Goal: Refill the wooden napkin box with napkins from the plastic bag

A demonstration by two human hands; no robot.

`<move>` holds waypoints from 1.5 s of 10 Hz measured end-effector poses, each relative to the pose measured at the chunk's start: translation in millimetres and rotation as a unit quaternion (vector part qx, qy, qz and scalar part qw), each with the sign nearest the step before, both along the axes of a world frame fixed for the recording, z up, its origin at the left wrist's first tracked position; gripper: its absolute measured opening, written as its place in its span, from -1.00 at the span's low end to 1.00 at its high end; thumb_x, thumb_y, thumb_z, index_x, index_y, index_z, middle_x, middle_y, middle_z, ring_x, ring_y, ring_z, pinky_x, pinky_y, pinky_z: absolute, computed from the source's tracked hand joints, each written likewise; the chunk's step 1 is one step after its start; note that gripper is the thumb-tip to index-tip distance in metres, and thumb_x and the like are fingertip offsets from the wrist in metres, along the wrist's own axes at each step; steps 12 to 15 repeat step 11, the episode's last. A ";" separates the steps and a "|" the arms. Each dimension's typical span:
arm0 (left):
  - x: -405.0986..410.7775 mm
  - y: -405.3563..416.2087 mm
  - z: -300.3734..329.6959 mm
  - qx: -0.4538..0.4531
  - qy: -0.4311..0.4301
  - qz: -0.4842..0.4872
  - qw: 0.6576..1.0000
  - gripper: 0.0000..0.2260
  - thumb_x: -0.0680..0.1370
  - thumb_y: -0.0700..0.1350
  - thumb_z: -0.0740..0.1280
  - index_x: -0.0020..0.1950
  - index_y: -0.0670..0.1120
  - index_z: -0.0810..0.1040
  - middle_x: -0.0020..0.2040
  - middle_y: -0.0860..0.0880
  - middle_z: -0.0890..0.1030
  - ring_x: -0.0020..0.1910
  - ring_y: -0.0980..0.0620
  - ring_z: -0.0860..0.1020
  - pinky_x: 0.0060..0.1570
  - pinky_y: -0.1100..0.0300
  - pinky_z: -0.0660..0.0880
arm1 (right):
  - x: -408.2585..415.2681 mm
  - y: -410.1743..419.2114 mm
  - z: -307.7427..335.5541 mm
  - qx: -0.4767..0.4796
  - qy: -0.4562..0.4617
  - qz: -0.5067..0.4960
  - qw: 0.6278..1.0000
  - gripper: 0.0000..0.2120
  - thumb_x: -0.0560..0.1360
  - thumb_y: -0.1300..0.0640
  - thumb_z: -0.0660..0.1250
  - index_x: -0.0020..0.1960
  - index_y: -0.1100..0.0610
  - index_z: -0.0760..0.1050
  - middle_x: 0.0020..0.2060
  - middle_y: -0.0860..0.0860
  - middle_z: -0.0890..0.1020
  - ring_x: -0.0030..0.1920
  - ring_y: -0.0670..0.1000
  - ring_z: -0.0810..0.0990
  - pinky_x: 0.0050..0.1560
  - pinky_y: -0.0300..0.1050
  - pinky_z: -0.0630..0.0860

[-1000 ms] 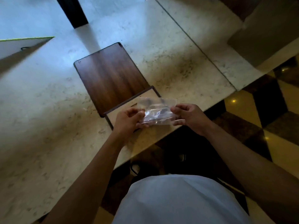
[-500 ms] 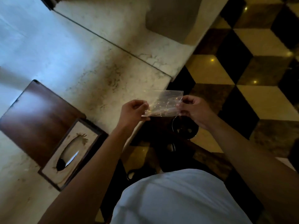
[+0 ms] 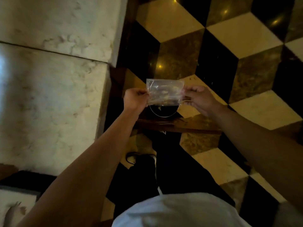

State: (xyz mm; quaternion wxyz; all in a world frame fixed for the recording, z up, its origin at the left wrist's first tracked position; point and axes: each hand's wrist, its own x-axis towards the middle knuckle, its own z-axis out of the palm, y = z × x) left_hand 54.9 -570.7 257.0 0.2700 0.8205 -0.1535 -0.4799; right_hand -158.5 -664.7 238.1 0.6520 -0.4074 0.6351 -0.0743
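A small clear plastic bag (image 3: pixel 164 92) is stretched flat between both hands, out over the floor beyond the table edge. My left hand (image 3: pixel 135 99) pinches its left side and my right hand (image 3: pixel 199 99) pinches its right side. The bag looks empty and crinkled. Directly under it a round dark bin (image 3: pixel 164 110) with a thin bright rim shows. Only a corner of the wooden napkin box (image 3: pixel 14 203) is visible at the bottom left, mostly cut off by the frame and my left forearm.
The marble table (image 3: pixel 52 102) fills the left side, with a seam across it. Right of it lies a cube-patterned tiled floor (image 3: pixel 229 46). A dark wooden ledge (image 3: pixel 177 125) crosses below the bin. My shoe (image 3: pixel 139 158) is on the floor.
My view and both hands have swung right, away from the table. The bag has travelled from above the napkin box to above the round bin on the floor. The box has slid out of sight.
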 end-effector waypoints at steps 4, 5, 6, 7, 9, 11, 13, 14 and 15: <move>-28.3 -52.1 -266.6 0.116 -0.081 -0.106 0.984 -0.91 0.53 -0.26 0.40 -0.09 -0.12 0.70 0.02 -0.18 0.71 0.07 -0.20 0.64 0.12 0.01 0.58 | -20.0 -16.7 -254.5 0.066 0.135 0.105 0.983 -0.90 0.52 0.31 0.44 -0.02 0.36 0.65 -0.07 0.27 0.67 -0.05 0.22 0.66 0.03 0.20 0.64; -31.3 -58.7 -326.8 0.132 -0.059 -0.140 0.980 -0.92 0.52 -0.25 0.41 0.00 -0.19 0.66 0.12 -0.24 0.68 0.14 -0.23 0.62 0.15 0.01 0.57 | -17.2 -14.0 -305.0 0.082 0.143 0.121 0.979 -0.88 0.53 0.30 0.40 -0.19 0.26 0.63 -0.21 0.19 0.64 -0.21 0.15 0.61 -0.09 0.07 0.60; -37.3 -61.8 -360.6 0.165 -0.034 -0.144 0.975 -0.73 0.56 -0.17 0.39 0.22 -0.27 0.60 0.27 -0.27 0.61 0.27 -0.26 0.56 0.29 -0.06 0.50 | -13.5 -13.7 -334.8 0.101 0.142 0.105 0.979 -0.86 0.56 0.30 0.36 -0.14 0.31 0.64 -0.23 0.21 0.63 -0.22 0.17 0.62 -0.02 0.13 0.64; -42.1 -60.1 -389.3 0.190 0.007 -0.135 0.972 -0.59 0.57 -0.15 0.38 0.38 -0.28 0.50 0.36 -0.27 0.55 0.33 -0.28 0.52 0.35 -0.10 0.45 | -10.1 -14.7 -362.0 0.125 0.149 0.107 0.975 -0.81 0.57 0.28 0.35 0.06 0.41 0.63 -0.15 0.24 0.63 -0.13 0.20 0.64 0.10 0.21 0.64; -34.2 -54.2 -381.8 0.170 0.067 -0.105 0.978 -0.65 0.55 -0.17 0.38 0.31 -0.28 0.55 0.25 -0.29 0.61 0.15 -0.22 0.61 -0.02 0.07 0.52 | -15.9 -18.4 -354.5 0.078 0.172 0.146 0.971 -0.86 0.56 0.20 0.33 -0.07 0.26 0.62 -0.15 0.19 0.62 -0.17 0.13 0.60 -0.08 0.02 0.57; -17.3 -56.7 -303.7 0.163 0.064 -0.106 0.979 -0.60 0.58 -0.14 0.33 0.37 -0.27 0.47 0.27 -0.18 0.57 0.25 -0.24 0.55 -0.06 0.08 0.50 | -16.2 -37.3 -290.7 0.020 0.205 0.245 0.947 -0.75 0.58 0.00 0.34 0.11 0.12 0.66 0.01 0.10 0.69 -0.18 0.01 0.60 -0.18 -0.15 0.49; -17.3 -56.7 -303.7 0.163 0.064 -0.106 0.979 -0.60 0.58 -0.14 0.33 0.37 -0.27 0.47 0.27 -0.18 0.57 0.25 -0.24 0.55 -0.06 0.08 0.50 | -16.2 -37.3 -290.7 0.020 0.205 0.245 0.947 -0.75 0.58 0.00 0.34 0.11 0.12 0.66 0.01 0.10 0.69 -0.18 0.01 0.60 -0.18 -0.15 0.49; -17.3 -56.7 -303.7 0.163 0.064 -0.106 0.979 -0.60 0.58 -0.14 0.33 0.37 -0.27 0.47 0.27 -0.18 0.57 0.25 -0.24 0.55 -0.06 0.08 0.50 | -16.2 -37.3 -290.7 0.020 0.205 0.245 0.947 -0.75 0.58 0.00 0.34 0.11 0.12 0.66 0.01 0.10 0.69 -0.18 0.01 0.60 -0.18 -0.15 0.49; -17.3 -56.7 -303.7 0.163 0.064 -0.106 0.979 -0.60 0.58 -0.14 0.33 0.37 -0.27 0.47 0.27 -0.18 0.57 0.25 -0.24 0.55 -0.06 0.08 0.50 | -16.2 -37.3 -290.7 0.020 0.205 0.245 0.947 -0.75 0.58 0.00 0.34 0.11 0.12 0.66 0.01 0.10 0.69 -0.18 0.01 0.60 -0.18 -0.15 0.49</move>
